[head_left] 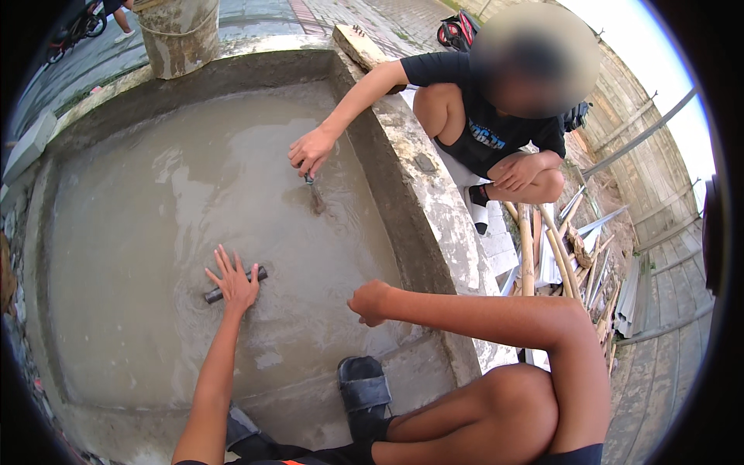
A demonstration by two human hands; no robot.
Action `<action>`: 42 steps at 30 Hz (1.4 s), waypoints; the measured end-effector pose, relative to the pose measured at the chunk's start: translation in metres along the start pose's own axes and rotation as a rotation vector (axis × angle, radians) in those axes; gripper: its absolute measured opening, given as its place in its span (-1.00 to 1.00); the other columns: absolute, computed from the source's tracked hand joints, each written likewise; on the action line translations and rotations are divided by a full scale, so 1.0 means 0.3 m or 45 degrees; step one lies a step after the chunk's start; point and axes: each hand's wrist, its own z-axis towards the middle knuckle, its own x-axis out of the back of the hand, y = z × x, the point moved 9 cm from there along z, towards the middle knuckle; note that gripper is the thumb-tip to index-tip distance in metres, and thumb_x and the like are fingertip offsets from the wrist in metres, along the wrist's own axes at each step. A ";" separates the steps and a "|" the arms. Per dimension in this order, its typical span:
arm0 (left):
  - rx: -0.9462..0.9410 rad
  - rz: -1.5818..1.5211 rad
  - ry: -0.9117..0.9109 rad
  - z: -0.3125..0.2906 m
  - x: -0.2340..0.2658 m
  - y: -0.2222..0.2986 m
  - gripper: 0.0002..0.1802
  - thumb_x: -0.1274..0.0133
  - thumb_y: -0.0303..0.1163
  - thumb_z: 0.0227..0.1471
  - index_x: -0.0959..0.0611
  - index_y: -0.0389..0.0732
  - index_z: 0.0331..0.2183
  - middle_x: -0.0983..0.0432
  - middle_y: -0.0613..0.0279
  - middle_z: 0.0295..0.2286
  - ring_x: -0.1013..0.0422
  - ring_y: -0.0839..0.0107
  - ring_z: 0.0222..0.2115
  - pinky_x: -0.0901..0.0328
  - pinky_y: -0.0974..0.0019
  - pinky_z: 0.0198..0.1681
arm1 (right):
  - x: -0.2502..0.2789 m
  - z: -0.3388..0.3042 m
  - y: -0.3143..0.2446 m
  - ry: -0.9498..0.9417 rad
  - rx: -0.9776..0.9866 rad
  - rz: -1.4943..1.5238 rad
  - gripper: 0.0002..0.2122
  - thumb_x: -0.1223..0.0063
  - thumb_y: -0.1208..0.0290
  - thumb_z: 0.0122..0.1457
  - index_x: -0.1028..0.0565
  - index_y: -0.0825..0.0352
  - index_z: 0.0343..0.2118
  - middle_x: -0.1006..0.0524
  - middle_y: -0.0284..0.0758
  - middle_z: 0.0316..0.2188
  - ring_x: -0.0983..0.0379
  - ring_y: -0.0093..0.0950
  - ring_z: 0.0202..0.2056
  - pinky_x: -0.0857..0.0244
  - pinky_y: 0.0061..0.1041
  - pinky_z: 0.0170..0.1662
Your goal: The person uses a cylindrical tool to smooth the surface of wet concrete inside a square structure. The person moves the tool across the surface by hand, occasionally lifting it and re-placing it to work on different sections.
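Surface: floor of a shallow walled basin [457,240], covered with wet grey slurry [116,256], glossy, rippled around the tools. Surroundings: outdoors; paved ground [395,19] beyond the far wall; red motorbike [457,31] far right; bamboo poles [528,240] and loose sheets heaped right; panelled fence [651,167] behind the heap.

Containers: one, besides the basin. Bucket [180,43], tall, grey-splattered, standing at the far wall, left; contents hidden from view.

Tool: dark bar [214,296], round, lying slantwise in the slurry, left of centre; anything beneath it is hidden.

Hands: left hand [236,283], fingers spread, laid across the middle of the bar without gripping round it. Right hand [370,302], clenched above the slurry, well apart from the bar; cannot tell whether it encloses anything.

Also: co-worker [500,128], squatting outside the right wall, one hand [312,149] holding a small tool [315,200] with its lower end at the slurry; dark sandal [364,385] on the near side.
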 end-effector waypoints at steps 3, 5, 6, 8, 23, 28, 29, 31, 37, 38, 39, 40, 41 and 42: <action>0.014 -0.028 0.077 0.063 0.023 -0.040 -0.22 0.36 0.12 0.15 -0.15 -0.28 0.19 0.39 -0.06 0.25 0.46 0.04 0.27 0.44 -0.32 0.18 | 0.010 -0.006 0.007 -0.007 -0.028 0.029 -0.70 -0.10 0.22 0.04 -0.48 0.35 -0.27 -0.55 -0.19 -0.40 -0.51 -0.21 -0.29 -0.38 -0.25 -0.26; 0.011 -0.071 0.096 0.071 0.027 -0.038 -0.22 0.35 0.12 0.15 -0.16 -0.29 0.18 0.37 -0.06 0.25 0.46 0.03 0.26 0.42 -0.30 0.19 | 0.018 0.001 0.022 0.064 -0.059 0.041 -0.77 -0.14 0.32 -0.08 -0.56 0.31 -0.35 -0.57 -0.23 -0.39 -0.53 -0.27 -0.30 -0.38 -0.29 -0.33; -0.002 -0.108 0.084 0.054 0.031 -0.021 -0.22 0.34 0.12 0.15 -0.17 -0.30 0.18 0.35 -0.06 0.25 0.44 0.02 0.26 0.40 -0.28 0.19 | 0.011 -0.001 0.033 0.094 -0.078 0.056 -0.80 -0.16 0.37 -0.14 -0.59 0.28 -0.39 -0.57 -0.25 -0.39 -0.53 -0.30 -0.30 -0.39 -0.31 -0.37; -0.034 -0.136 0.042 0.008 0.000 0.010 -0.23 0.31 0.09 0.15 -0.16 -0.32 0.17 0.29 -0.07 0.24 0.39 0.00 0.26 0.38 -0.24 0.20 | -0.021 -0.006 0.050 0.076 -0.091 0.071 -0.80 -0.16 0.38 -0.14 -0.59 0.28 -0.39 -0.57 -0.26 -0.37 -0.53 -0.31 -0.30 -0.38 -0.30 -0.36; -0.075 -0.176 0.158 -0.288 -0.070 0.079 -0.30 0.16 -0.11 0.10 -0.16 -0.37 0.14 -0.01 -0.10 0.15 0.13 -0.04 0.20 0.33 -0.16 0.22 | -0.003 0.003 0.094 0.004 -0.135 0.071 -0.80 -0.15 0.37 -0.11 -0.59 0.26 -0.36 -0.57 -0.31 -0.34 -0.52 -0.34 -0.27 -0.33 -0.31 -0.31; -0.042 -0.152 0.052 -0.032 -0.039 0.007 -0.28 0.25 0.01 0.15 -0.17 -0.32 0.16 0.12 -0.10 0.20 0.19 -0.02 0.22 0.24 -0.21 0.19 | 0.018 0.017 0.066 0.038 -0.116 0.077 -0.81 -0.15 0.34 -0.07 -0.59 0.26 -0.36 -0.57 -0.31 -0.35 -0.52 -0.34 -0.27 -0.33 -0.31 -0.31; -0.051 -0.140 0.051 0.019 -0.028 0.004 -0.27 0.25 0.04 0.15 -0.16 -0.30 0.17 0.14 -0.09 0.21 0.21 -0.01 0.23 0.23 -0.22 0.18 | 0.023 0.008 0.062 0.054 -0.109 0.079 -0.81 -0.14 0.34 -0.06 -0.59 0.26 -0.36 -0.57 -0.31 -0.35 -0.52 -0.35 -0.27 -0.34 -0.30 -0.31; -0.030 -0.081 0.052 0.106 0.009 -0.010 -0.23 0.25 0.10 0.12 -0.11 -0.19 0.20 0.19 -0.06 0.23 0.27 0.01 0.25 0.26 -0.22 0.19 | 0.034 0.011 0.056 0.073 -0.096 0.082 -0.81 -0.14 0.32 -0.05 -0.59 0.26 -0.36 -0.57 -0.31 -0.36 -0.52 -0.35 -0.27 -0.34 -0.30 -0.31; 0.020 -0.036 -0.028 0.169 0.029 -0.030 -0.14 0.30 0.26 0.06 -0.08 -0.09 0.23 0.32 -0.04 0.25 0.38 0.01 0.26 0.35 -0.26 0.20 | 0.011 0.006 0.066 0.052 -0.108 0.067 -0.79 -0.15 0.28 -0.04 -0.59 0.26 -0.35 -0.57 -0.30 -0.35 -0.52 -0.35 -0.26 -0.34 -0.28 -0.30; 0.016 -0.042 -0.013 0.152 0.031 -0.028 -0.14 0.31 0.26 0.06 -0.10 -0.11 0.22 0.33 -0.05 0.25 0.38 -0.01 0.26 0.36 -0.27 0.20 | 0.007 0.003 0.069 0.046 -0.109 0.075 -0.79 -0.16 0.28 -0.04 -0.59 0.26 -0.35 -0.57 -0.30 -0.34 -0.52 -0.35 -0.26 -0.34 -0.28 -0.30; -0.002 -0.045 0.020 0.129 0.028 -0.008 -0.14 0.31 0.26 0.06 -0.10 -0.11 0.22 0.33 -0.06 0.24 0.38 -0.02 0.26 0.36 -0.26 0.20 | -0.006 -0.007 0.077 0.033 -0.116 0.088 -0.78 -0.16 0.28 -0.04 -0.59 0.27 -0.35 -0.57 -0.30 -0.34 -0.52 -0.35 -0.25 -0.34 -0.29 -0.30; -0.012 -0.039 0.055 0.097 0.031 -0.003 -0.15 0.30 0.25 0.07 -0.10 -0.11 0.22 0.33 -0.06 0.24 0.38 -0.03 0.26 0.35 -0.25 0.20 | -0.008 -0.008 0.080 0.031 -0.122 0.095 -0.78 -0.16 0.28 -0.04 -0.59 0.27 -0.35 -0.57 -0.30 -0.34 -0.52 -0.35 -0.25 -0.34 -0.29 -0.30; -0.021 -0.032 0.090 0.063 0.031 0.001 -0.15 0.30 0.25 0.07 -0.10 -0.11 0.22 0.32 -0.07 0.24 0.38 -0.04 0.25 0.34 -0.24 0.21 | -0.009 -0.009 0.083 0.029 -0.127 0.102 -0.78 -0.16 0.29 -0.04 -0.59 0.27 -0.34 -0.57 -0.30 -0.33 -0.52 -0.34 -0.25 -0.34 -0.29 -0.30; -0.032 -0.039 0.112 0.028 0.027 0.012 -0.16 0.27 0.23 0.07 -0.11 -0.11 0.22 0.30 -0.08 0.24 0.36 -0.05 0.25 0.33 -0.23 0.21 | -0.013 -0.016 0.088 0.027 -0.136 0.110 -0.78 -0.16 0.29 -0.03 -0.59 0.27 -0.34 -0.57 -0.30 -0.33 -0.52 -0.34 -0.25 -0.34 -0.29 -0.30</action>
